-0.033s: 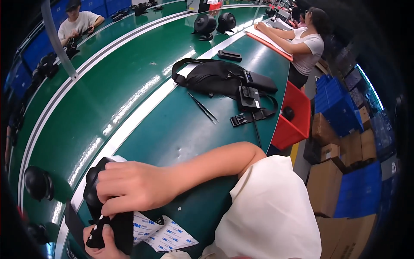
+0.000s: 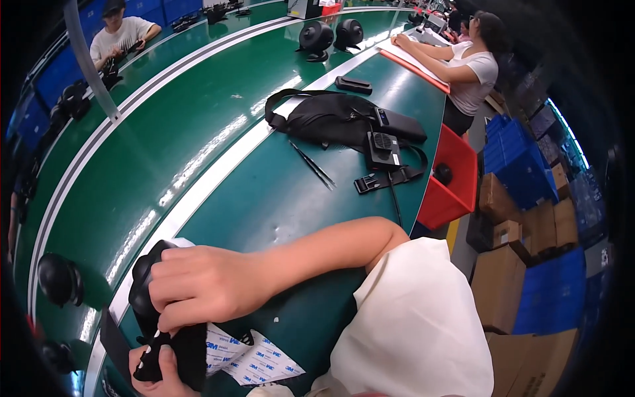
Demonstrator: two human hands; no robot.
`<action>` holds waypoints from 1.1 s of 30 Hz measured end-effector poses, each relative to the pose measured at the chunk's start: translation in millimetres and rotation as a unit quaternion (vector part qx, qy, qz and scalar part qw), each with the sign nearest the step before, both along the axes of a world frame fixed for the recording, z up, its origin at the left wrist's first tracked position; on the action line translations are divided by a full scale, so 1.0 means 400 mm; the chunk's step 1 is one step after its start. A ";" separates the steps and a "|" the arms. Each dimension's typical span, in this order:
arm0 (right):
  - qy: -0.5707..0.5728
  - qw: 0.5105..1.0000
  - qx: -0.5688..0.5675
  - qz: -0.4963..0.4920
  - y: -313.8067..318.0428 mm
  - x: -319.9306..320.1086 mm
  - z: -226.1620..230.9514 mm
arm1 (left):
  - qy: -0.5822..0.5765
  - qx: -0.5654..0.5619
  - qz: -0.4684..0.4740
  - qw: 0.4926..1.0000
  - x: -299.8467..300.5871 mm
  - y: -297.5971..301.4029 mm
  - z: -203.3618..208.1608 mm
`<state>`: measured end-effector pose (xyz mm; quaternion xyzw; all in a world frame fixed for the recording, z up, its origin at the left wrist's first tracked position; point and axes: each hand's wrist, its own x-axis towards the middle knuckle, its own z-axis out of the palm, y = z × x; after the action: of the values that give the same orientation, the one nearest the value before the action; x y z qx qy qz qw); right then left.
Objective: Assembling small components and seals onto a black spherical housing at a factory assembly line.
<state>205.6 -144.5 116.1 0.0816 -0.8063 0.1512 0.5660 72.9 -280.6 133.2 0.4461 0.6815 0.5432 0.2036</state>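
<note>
My right hand [image 2: 198, 291] reaches across from the right and closes over a black rounded device [image 2: 142, 288] at the near left of the green table [image 2: 264, 205]. Low in the view, my left hand [image 2: 155, 377] grips the bottom of the same device, thumb pressed against its black body. White printed backing sheets [image 2: 254, 360] lie on the table right beside the device and partly under it. My right sleeve is white.
A black bag [image 2: 331, 116], a small black box [image 2: 383, 142] and tweezers [image 2: 311, 165] lie farther up the table. A red bin [image 2: 456, 178] hangs at its right edge. Black dome devices [image 2: 317, 36] stand beyond. A seated person [image 2: 473, 63] works far right, another person [image 2: 122, 33] far left. Cardboard boxes [image 2: 509, 278] stack on the right.
</note>
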 end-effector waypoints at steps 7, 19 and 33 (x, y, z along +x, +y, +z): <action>-0.014 1.000 0.023 -0.011 -0.008 0.013 0.020 | 0.023 -0.001 -0.013 1.000 0.011 -0.018 0.024; 0.007 0.980 0.176 -0.092 0.004 0.014 -0.014 | 0.048 0.060 -0.035 0.996 0.000 -0.017 -0.015; -0.041 0.955 -0.290 0.041 -0.017 0.013 0.066 | 0.030 -0.108 -0.384 0.917 -0.039 -0.049 -0.013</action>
<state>210.7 -151.2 142.4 -0.0591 -0.7460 0.4050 0.5253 57.1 -300.2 128.2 0.6648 0.5178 0.3331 0.4230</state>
